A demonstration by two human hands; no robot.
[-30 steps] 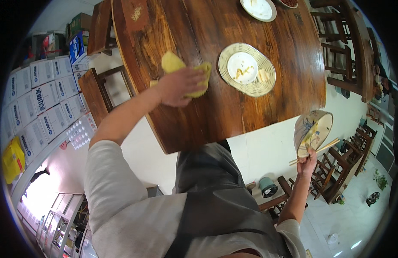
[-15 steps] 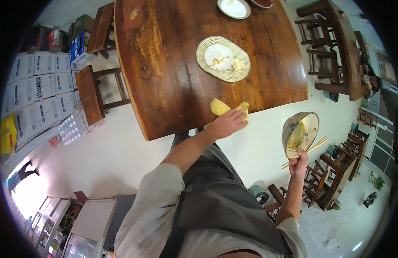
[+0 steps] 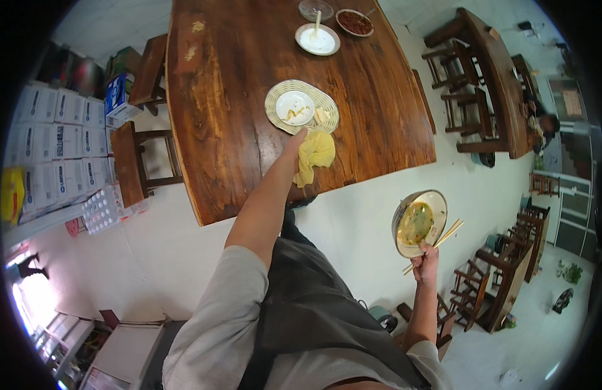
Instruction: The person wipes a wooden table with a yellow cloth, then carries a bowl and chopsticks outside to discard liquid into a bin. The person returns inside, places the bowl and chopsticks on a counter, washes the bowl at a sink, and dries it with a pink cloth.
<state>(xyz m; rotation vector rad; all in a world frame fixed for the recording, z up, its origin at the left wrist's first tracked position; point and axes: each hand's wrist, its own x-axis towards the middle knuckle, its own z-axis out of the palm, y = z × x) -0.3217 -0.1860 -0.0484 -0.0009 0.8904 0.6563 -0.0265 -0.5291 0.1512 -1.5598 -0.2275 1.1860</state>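
Observation:
My left hand (image 3: 297,142) is at the near rim of an oval woven basket (image 3: 328,104) on the wooden table, with a crumpled yellow cloth (image 3: 317,151) draped from it. The cloth hides most of its fingers, so I cannot tell whether they also grip the rim. Inside the basket lie a small white plate (image 3: 289,102) with food scraps and a pale scrap (image 3: 322,116). Off the table's right side, my right hand (image 3: 428,263) grips a tilted patterned bowl (image 3: 400,224) holding greenish, soupy leftovers. A pair of chopsticks (image 3: 449,231) is held against the bowl in that hand.
The wooden table (image 3: 236,84) carries a white bowl of white contents with a spoon (image 3: 317,40), a bowl of dark red food (image 3: 355,23) and a glass dish (image 3: 314,9). Stools (image 3: 129,153) stand left, by stacked cartons (image 3: 67,136). Another table (image 3: 486,71) with stools is right.
My left hand has moved forward with the yellow cloth, from the table's near edge to the basket. The bowl in my right hand is tipped less, its inside now facing me more.

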